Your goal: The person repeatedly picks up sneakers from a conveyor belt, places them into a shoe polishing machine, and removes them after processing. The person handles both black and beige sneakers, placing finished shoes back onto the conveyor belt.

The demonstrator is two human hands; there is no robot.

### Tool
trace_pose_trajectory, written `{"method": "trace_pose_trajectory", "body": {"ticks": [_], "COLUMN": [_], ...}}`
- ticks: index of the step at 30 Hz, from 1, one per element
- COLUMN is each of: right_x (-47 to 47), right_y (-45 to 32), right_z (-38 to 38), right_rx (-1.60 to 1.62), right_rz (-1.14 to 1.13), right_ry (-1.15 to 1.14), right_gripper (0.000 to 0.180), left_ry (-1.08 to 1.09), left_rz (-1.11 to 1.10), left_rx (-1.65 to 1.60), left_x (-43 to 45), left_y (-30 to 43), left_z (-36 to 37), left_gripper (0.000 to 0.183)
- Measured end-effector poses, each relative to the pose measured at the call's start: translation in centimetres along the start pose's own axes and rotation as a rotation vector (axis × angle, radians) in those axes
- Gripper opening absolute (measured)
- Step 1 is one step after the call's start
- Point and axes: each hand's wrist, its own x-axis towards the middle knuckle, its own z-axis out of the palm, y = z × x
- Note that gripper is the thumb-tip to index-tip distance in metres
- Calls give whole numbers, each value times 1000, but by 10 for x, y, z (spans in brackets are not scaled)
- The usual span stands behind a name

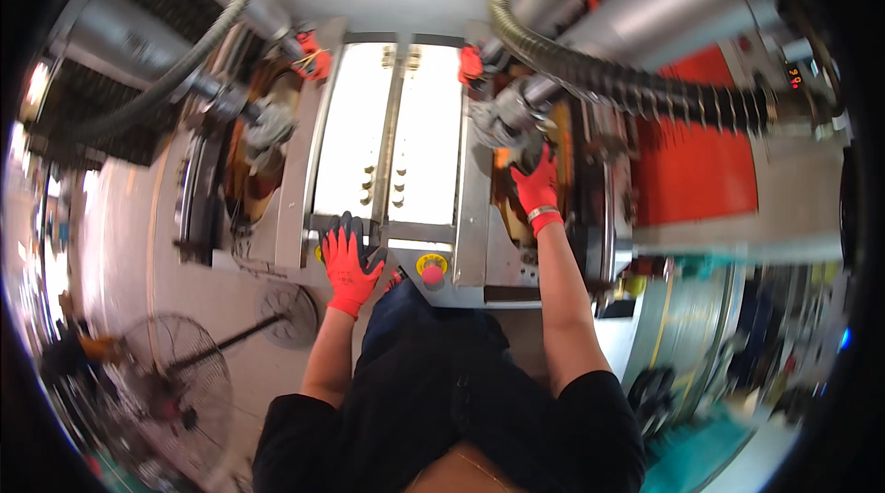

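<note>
My left hand (349,270), in a red work glove with dark fingertips, lies palm down with fingers spread at the front edge of the machine's middle section. It holds nothing visible. My right hand (537,183), in a matching glove, reaches into the right-hand opening (508,227) of the machine. Its thumb and fingers are spread at a dark part (529,156) below a metal rod end with greyish wrapping (494,123). Blur and the glove hide whether it grips that part. Between the hands are two bright white panels (352,127) with round bolt heads along the middle seam.
A red emergency stop button (433,276) with a yellow ring sits at the front. Large metal cylinders (657,9) and corrugated hoses (546,57) slant in from both sides. The left opening (259,182) holds another wrapped rod end. A pedestal fan (173,389) stands at lower left.
</note>
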Motion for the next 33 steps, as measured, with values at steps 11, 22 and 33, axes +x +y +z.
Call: {"method": "trace_pose_trajectory", "body": {"ticks": [11, 22, 33], "right_x": [80, -232, -452], "right_y": [76, -38, -36], "right_z": [-32, -180, -216], "right_rx": [232, 1021, 559], "right_rz": [-25, 119, 81], "right_ry": [-15, 139, 113], "right_gripper": [71, 55, 81], "left_ry": [259, -291, -976], "left_rz": [-289, -151, -151], "left_rx": [-713, -1557, -2117], "left_x": [-37, -54, -111], "left_y": [-23, 101, 205], "left_z": [-17, -34, 55], "left_gripper": [58, 63, 52]}}
